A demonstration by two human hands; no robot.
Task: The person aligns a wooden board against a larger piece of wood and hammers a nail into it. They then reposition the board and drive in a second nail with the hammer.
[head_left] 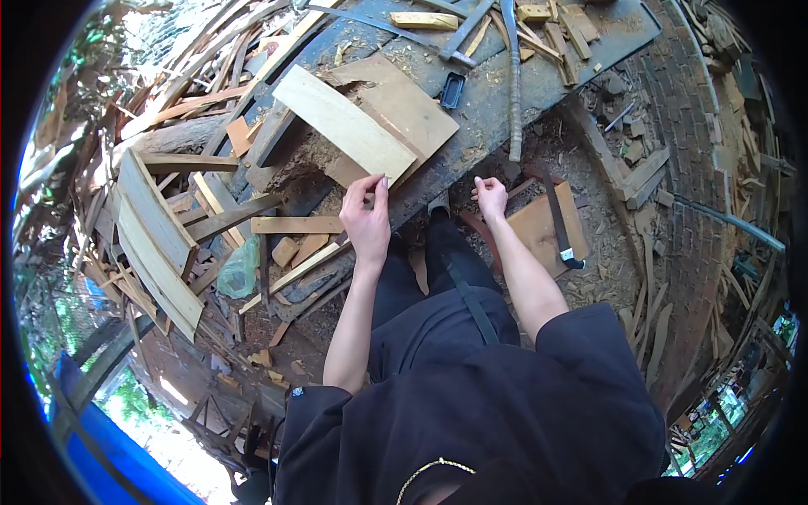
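Observation:
My left hand (367, 215) is closed, its fingers curled and its fingertips at the near end of a pale wooden board (345, 122). Whether they touch the board, or pinch anything small, I cannot make out. That board lies slanted over a wider brown wooden panel (412, 109) on the dark workbench (484, 135). To the right, past the bench's near edge, my right hand (490, 199) is raised with thumb and forefinger pressed together. Anything between them is too small to see. Below and right of it, a handsaw (557, 219) rests against a brown board (528, 231).
On the bench are a hammer (465, 34), a long bar with a wrapped handle (513, 101), a small dark tray (452, 90) and wood offcuts (564, 50). Curved planks (156, 219) and scrap wood crowd the left. A brick surface (686, 151) runs along the right.

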